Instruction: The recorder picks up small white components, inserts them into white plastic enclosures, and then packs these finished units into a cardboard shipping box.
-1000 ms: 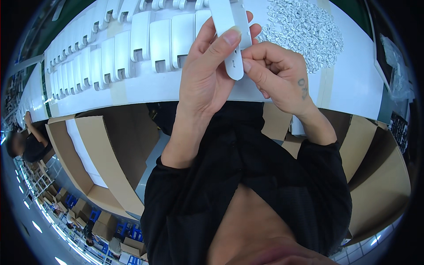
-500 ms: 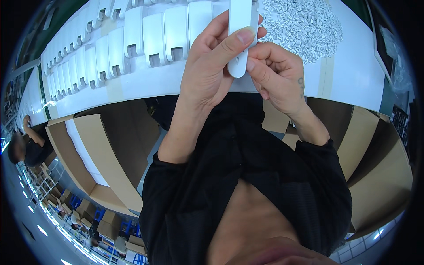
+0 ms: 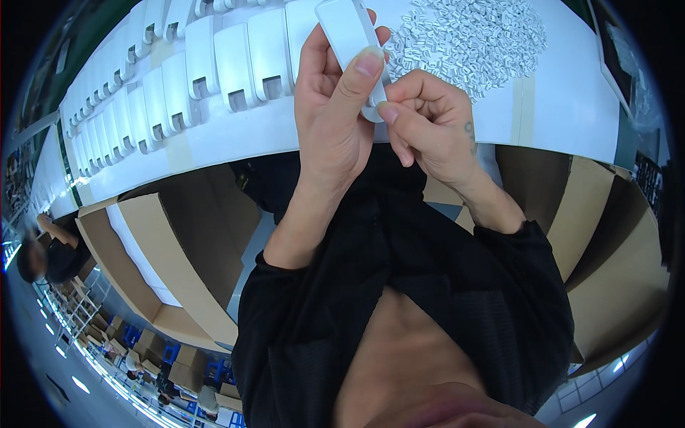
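Note:
My left hand [image 3: 332,121] grips a long white plastic casing [image 3: 349,36], thumb pressed on its lower end, holding it upright above the white table [image 3: 556,114]. My right hand [image 3: 428,128] pinches at the casing's lower tip with thumb and forefinger; whether a small part sits between those fingers is hidden. A pile of small white plastic pieces [image 3: 478,43] lies on the table just behind my right hand. A long row of matching white casings [image 3: 214,64] is lined up on the table to the left.
Open cardboard boxes stand below the table at the left [image 3: 171,264] and the right [image 3: 614,257]. Another person in dark clothes [image 3: 50,253] works at far left. Green surface edges the table's far side.
Both hands have lifted the casing a little up and away, toward the table's far side. The grip stays the same.

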Action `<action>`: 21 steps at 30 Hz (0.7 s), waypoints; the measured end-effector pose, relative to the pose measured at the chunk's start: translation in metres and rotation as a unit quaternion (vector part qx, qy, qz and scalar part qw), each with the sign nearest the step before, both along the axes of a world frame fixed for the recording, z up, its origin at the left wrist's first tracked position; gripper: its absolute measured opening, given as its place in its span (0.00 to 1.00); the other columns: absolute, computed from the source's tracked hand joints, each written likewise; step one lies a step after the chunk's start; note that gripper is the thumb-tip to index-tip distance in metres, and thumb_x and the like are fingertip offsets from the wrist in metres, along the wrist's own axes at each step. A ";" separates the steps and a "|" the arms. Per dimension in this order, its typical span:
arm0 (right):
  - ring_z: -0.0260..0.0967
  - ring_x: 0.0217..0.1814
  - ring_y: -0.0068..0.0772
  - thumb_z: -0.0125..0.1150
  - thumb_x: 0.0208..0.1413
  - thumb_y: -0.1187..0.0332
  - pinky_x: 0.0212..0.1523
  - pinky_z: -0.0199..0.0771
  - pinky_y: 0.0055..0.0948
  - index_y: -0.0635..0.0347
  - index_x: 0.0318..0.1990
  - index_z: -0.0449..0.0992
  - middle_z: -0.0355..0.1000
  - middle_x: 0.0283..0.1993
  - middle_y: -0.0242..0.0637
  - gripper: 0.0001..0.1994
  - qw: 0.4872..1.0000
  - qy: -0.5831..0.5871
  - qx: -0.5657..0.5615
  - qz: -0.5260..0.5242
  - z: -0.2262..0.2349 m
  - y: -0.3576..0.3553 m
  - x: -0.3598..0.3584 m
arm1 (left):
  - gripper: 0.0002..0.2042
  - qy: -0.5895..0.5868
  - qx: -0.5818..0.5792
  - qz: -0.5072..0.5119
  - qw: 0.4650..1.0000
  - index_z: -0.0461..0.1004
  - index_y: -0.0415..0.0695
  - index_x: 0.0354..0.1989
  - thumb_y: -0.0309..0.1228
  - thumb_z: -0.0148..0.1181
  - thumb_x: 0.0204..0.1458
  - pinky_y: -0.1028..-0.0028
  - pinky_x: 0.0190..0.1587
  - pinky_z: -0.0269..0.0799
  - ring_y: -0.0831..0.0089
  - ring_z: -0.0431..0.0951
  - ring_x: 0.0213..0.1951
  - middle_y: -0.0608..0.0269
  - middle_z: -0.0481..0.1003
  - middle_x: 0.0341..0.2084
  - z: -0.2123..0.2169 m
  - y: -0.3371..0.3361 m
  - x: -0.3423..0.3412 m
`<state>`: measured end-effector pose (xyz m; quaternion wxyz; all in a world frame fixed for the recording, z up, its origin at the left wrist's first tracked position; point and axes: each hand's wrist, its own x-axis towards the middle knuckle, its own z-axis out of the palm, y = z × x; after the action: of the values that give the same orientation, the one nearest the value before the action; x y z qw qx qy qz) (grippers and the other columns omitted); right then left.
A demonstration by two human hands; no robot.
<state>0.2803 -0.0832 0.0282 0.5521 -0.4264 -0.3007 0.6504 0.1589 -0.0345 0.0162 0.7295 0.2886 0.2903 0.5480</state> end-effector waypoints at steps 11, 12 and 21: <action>0.58 0.16 0.20 0.62 0.50 0.83 0.19 0.57 0.20 0.65 0.38 0.75 0.66 0.19 0.28 0.08 0.813 -0.483 0.308 0.110 -0.020 -0.013 0.029 | 0.30 0.595 0.384 0.055 0.703 0.69 0.40 0.60 0.25 0.70 0.45 0.68 0.53 0.71 0.61 0.75 0.50 0.55 0.74 0.53 0.028 -0.017 -0.084; 0.58 0.16 0.21 0.62 0.49 0.83 0.20 0.56 0.20 0.64 0.38 0.75 0.66 0.20 0.28 0.09 0.797 -0.494 0.329 0.112 -0.025 -0.013 0.026 | 0.30 0.598 0.382 0.054 0.702 0.69 0.40 0.60 0.25 0.70 0.45 0.68 0.53 0.71 0.61 0.75 0.50 0.55 0.74 0.53 0.033 -0.021 -0.083; 0.57 0.19 0.24 0.64 0.46 0.83 0.22 0.56 0.22 0.61 0.37 0.75 0.67 0.23 0.28 0.10 0.791 -0.501 0.326 0.131 -0.032 -0.009 0.026 | 0.06 0.648 0.481 -0.149 0.571 0.76 0.44 0.35 0.24 0.62 0.48 0.71 0.37 0.69 0.68 0.71 0.33 0.66 0.72 0.33 0.002 -0.014 -0.063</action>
<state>0.3067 -0.0920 -0.0039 0.3395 -0.4440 -0.7822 0.2751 0.0959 -0.0486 0.0177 0.1710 0.9144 0.3319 0.1565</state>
